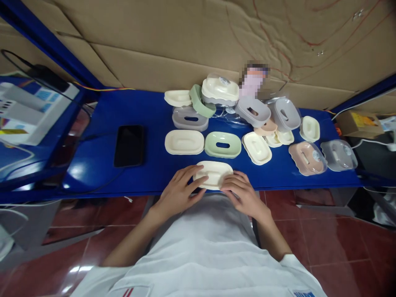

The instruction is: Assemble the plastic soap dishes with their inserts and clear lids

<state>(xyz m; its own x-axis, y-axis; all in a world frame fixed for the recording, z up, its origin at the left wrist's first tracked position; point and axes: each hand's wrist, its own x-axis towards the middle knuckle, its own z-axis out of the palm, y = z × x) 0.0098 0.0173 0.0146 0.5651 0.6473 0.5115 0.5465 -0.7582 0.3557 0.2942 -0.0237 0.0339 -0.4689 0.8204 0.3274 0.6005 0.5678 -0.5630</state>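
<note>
A cream oval plastic soap dish (213, 174) lies at the front edge of the blue table, between my two hands. My left hand (185, 185) grips its left end, fingers over the far rim and top, thumb along the near side. On the right end, my right hand (239, 189) has its fingers curled against the rim. Just beyond sit a beige oval dish (185, 142) and a green dish (223, 142) with a slot in its middle. A cream dish (256, 148) rests at an angle to their right.
Behind are a grey slotted dish (190, 119), a tilted green dish (201, 103) and a lidded cream dish (220, 90). Lidded peach (306, 158) and grey (338, 154) boxes stand at the right. A black phone-like device (129, 145) lies left on the blue table (93, 156). Cardboard (154, 41) walls the back.
</note>
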